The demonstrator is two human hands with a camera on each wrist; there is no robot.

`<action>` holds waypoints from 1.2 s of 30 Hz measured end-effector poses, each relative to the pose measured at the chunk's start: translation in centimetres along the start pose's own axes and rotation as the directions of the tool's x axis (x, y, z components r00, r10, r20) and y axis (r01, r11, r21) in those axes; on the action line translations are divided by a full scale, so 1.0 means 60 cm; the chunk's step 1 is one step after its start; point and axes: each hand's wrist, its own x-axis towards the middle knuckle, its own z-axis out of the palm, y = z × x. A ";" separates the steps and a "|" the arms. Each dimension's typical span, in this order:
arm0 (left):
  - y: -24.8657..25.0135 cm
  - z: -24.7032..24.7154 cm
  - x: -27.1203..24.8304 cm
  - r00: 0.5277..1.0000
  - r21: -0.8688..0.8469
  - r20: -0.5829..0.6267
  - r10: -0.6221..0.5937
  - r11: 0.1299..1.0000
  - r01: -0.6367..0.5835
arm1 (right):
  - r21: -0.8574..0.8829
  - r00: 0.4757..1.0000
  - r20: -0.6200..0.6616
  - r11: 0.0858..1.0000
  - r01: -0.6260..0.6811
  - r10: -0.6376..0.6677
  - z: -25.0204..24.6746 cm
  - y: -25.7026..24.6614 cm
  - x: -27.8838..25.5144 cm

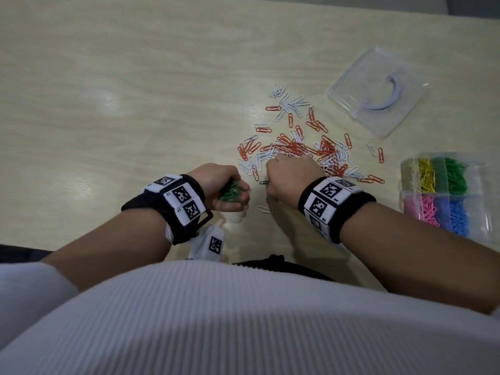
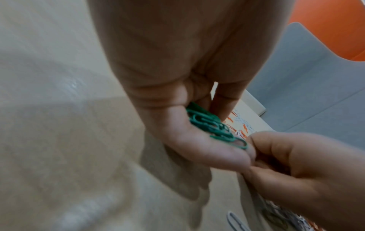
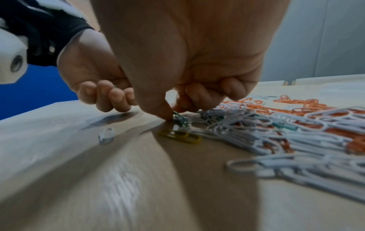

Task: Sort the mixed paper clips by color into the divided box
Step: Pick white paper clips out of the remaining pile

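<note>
My left hand hovers just above the table, its fingers curled round a bunch of green paper clips. Close to its right, my right hand is down at the near edge of the mixed pile of orange and white clips, thumb and forefinger pinching a green clip. A yellow clip lies just in front of that pinch. The clear divided box stands at the right edge and holds yellow, green, pink and blue clips in separate compartments.
The box's clear lid lies at the back right, beyond the pile. One white clip lies alone near the table's front edge, between my wrists. A white tagged block rests by my left wrist.
</note>
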 end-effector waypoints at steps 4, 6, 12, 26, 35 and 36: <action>0.001 0.005 0.003 1.000 0.007 -0.013 0.008 1.000 -0.008 | 0.139 0.998 -0.033 0.989 0.049 -0.045 -0.011 0.001 -0.011; 0.002 0.012 0.004 0.999 0.005 -0.027 0.039 0.999 -0.039 | 0.288 0.989 -0.053 0.947 0.144 -0.135 -0.019 -0.006 -0.017; 0.008 0.025 0.004 0.996 -0.063 0.083 0.041 0.997 -0.036 | 0.481 0.983 -0.169 0.865 0.142 -0.068 -0.026 0.012 -0.024; 0.009 0.040 -0.002 0.996 -0.009 0.090 -0.007 1.000 0.008 | 0.202 0.980 -0.083 0.966 -0.163 0.183 0.005 0.082 -0.044; 0.010 0.056 -0.003 0.996 0.068 0.088 0.029 0.997 -0.035 | 0.037 0.985 -0.006 0.985 -0.170 0.170 0.002 0.074 -0.046; 0.010 0.057 -0.003 0.995 0.068 0.091 0.034 0.997 -0.040 | 0.052 0.984 -0.003 0.983 -0.178 0.178 0.001 0.078 -0.050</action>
